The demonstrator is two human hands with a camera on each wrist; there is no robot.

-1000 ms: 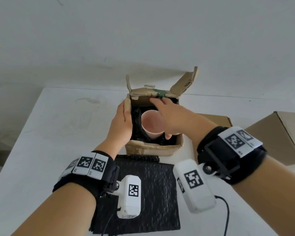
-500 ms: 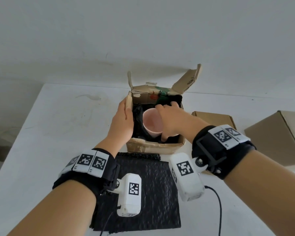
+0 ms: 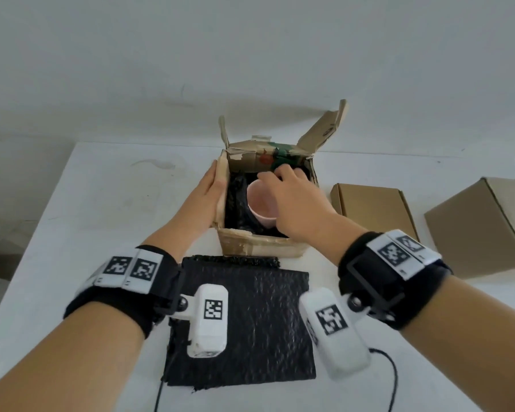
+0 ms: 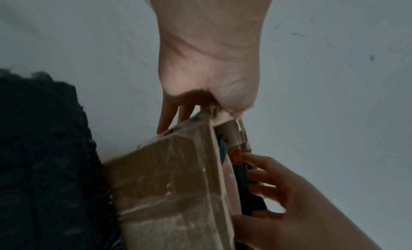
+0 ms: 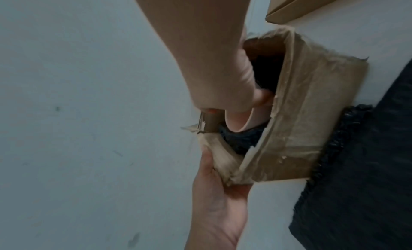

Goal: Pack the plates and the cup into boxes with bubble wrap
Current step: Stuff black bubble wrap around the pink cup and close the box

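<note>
An open, worn cardboard box (image 3: 259, 248) stands mid-table, flaps up. A pink cup (image 3: 259, 200) sits upright inside it, packed round with black bubble wrap (image 3: 235, 200). My left hand (image 3: 207, 193) lies flat against the box's left wall (image 4: 178, 165), fingers straight, thumb along the top edge. My right hand (image 3: 292, 197) reaches in over the cup's right half. Its fingers (image 4: 260, 176) rest loosely on the green-printed far flap and the wrap, and its thumb (image 5: 263, 98) is inside the box by the cup rim (image 5: 238, 125). The plates are out of sight.
A flat sheet of black bubble wrap (image 3: 244, 322) lies on the white table (image 3: 101, 218) just in front of the box. Two closed cardboard boxes (image 3: 375, 209) (image 3: 482, 227) stand to the right. A wall rises right behind the table.
My right fingers left the top of the far flap and dipped into the box behind the cup. My left hand kept its place on the left wall.
</note>
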